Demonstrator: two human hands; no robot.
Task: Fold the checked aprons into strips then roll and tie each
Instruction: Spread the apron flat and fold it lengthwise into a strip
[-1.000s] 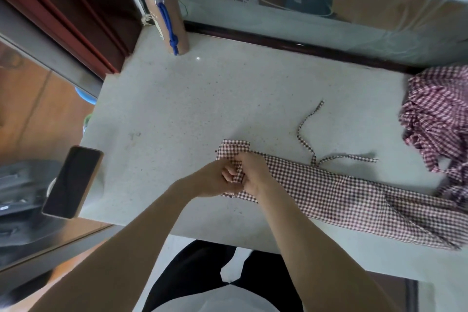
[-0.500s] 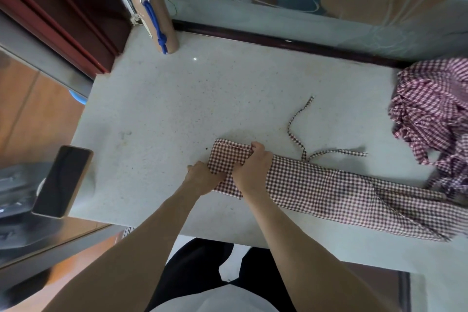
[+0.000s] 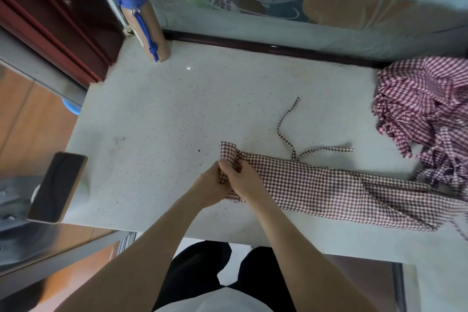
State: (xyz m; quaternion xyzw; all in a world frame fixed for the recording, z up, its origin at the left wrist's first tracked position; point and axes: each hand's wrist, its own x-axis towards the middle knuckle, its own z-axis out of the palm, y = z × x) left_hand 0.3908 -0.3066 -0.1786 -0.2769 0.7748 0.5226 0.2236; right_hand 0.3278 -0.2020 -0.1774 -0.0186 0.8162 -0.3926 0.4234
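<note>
A red-and-white checked apron (image 3: pixel 329 187), folded into a long strip, lies across the pale stone counter (image 3: pixel 177 119) from the middle to the right edge. Its two thin ties (image 3: pixel 298 144) trail away from the strip toward the far side. At the strip's left end my left hand (image 3: pixel 210 185) and my right hand (image 3: pixel 243 180) grip the bunched, curled-over end of the cloth together, fingers wrapped into it. A heap of other checked aprons (image 3: pixel 425 109) sits at the far right of the counter.
A dark phone (image 3: pixel 57 186) lies on the counter's left edge, partly overhanging. A tan cylinder with a blue cap and blue cord (image 3: pixel 141 23) stands at the far left corner. A dark rail and glass panel run along the counter's back edge.
The strip's left end, lying flatter under my hands half a second ago, is now bunched up between both hands, which have come back together on it.
</note>
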